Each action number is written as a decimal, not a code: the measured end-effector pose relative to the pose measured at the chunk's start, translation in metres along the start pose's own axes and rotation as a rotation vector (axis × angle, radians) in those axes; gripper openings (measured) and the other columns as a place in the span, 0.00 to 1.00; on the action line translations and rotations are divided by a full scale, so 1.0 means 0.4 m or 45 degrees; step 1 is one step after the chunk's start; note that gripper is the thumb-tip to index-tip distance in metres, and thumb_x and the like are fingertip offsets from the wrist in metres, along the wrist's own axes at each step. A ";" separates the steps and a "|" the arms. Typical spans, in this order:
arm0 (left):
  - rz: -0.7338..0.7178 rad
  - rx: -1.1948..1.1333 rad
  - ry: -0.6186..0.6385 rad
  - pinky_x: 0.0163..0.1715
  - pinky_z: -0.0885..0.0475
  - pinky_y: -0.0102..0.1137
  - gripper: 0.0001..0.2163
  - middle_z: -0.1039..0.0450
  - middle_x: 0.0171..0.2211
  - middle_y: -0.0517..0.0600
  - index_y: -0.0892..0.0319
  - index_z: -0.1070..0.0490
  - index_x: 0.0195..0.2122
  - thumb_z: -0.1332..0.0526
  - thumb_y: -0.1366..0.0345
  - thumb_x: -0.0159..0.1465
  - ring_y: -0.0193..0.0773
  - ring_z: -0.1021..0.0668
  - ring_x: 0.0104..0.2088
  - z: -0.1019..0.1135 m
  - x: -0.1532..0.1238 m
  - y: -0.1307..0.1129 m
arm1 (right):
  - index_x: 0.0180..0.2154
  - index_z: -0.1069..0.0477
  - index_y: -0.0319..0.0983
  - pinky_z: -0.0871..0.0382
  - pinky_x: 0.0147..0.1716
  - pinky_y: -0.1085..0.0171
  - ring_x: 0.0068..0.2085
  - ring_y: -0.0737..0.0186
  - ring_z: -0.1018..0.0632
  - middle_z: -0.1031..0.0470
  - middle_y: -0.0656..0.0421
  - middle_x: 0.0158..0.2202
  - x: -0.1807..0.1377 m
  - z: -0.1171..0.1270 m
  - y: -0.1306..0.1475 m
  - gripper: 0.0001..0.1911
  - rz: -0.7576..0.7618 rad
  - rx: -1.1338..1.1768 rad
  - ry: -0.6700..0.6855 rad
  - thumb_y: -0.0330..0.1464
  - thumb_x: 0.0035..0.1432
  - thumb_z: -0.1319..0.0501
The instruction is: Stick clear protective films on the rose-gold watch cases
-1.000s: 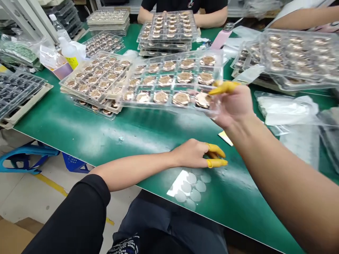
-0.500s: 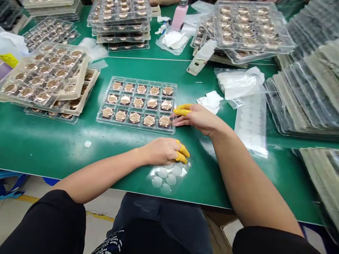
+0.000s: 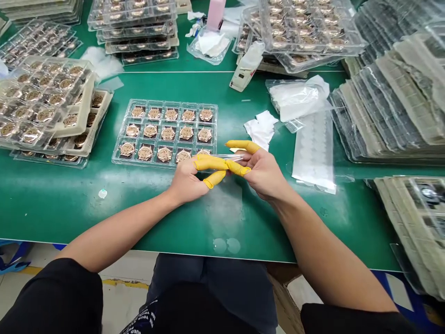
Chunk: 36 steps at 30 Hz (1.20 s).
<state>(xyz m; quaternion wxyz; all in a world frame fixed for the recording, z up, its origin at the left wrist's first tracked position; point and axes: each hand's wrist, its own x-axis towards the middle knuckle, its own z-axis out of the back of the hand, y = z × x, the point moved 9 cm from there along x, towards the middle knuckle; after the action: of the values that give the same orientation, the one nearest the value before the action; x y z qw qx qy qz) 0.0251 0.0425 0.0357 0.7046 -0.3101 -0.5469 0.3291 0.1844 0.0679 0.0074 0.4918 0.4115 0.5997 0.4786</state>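
A clear plastic tray (image 3: 217, 121) with rows of round copper-coloured medallions lies flat on the green table (image 3: 69, 204) in front of me. Just at its near right corner my two hands meet, both wearing yellow finger cots. My left hand (image 3: 189, 178) and my right hand (image 3: 264, 174) both pinch a thin clear film sheet (image 3: 231, 157), seen almost edge-on just above the table. What is on the sheet cannot be made out from this angle.
Two pale round patches (image 3: 225, 246) lie near the table's front edge. Stacks of filled trays stand at the left (image 3: 45, 102) and back (image 3: 135, 28). Empty tray stacks (image 3: 392, 106) fill the right. White wipes (image 3: 260, 127), plastic bags (image 3: 299, 97) and a pink bottle (image 3: 215, 11) lie beyond.
My right hand set the tray down on the table and let go. My left hand lifted the clear sheet from the front edge, and both hands now pinch it.
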 end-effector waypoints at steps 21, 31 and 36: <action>-0.325 -0.133 0.289 0.53 0.17 0.33 0.11 0.13 0.47 0.55 0.57 0.16 0.48 0.27 0.66 0.65 0.41 0.12 0.49 -0.043 -0.015 -0.065 | 0.53 0.23 0.40 0.33 0.32 0.62 0.30 0.65 0.29 0.29 0.63 0.28 -0.022 0.021 0.031 0.32 -0.048 -0.281 0.263 0.32 0.43 0.22; 0.018 -0.262 0.208 0.41 0.16 0.29 0.07 0.12 0.37 0.53 0.57 0.13 0.37 0.30 0.62 0.67 0.40 0.11 0.38 -0.035 -0.019 -0.008 | 0.59 0.24 0.44 0.21 0.39 0.57 0.37 0.58 0.19 0.22 0.57 0.40 -0.049 0.004 0.026 0.40 -0.071 -0.386 0.640 0.42 0.44 0.17; 0.477 -0.504 0.520 0.40 0.18 0.30 0.16 0.13 0.35 0.55 0.60 0.14 0.34 0.31 0.52 0.68 0.40 0.12 0.36 -0.083 -0.030 0.042 | 0.46 0.19 0.43 0.26 0.38 0.57 0.36 0.60 0.25 0.25 0.56 0.39 0.021 0.053 0.063 0.16 0.318 -0.493 -0.026 0.44 0.60 0.29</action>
<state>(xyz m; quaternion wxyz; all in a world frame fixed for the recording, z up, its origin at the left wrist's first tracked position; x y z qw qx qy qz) 0.0529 0.0402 0.0084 0.6528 -0.5955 -0.3814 0.2715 0.2044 0.0845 0.0290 0.5047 0.3853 0.4360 0.6378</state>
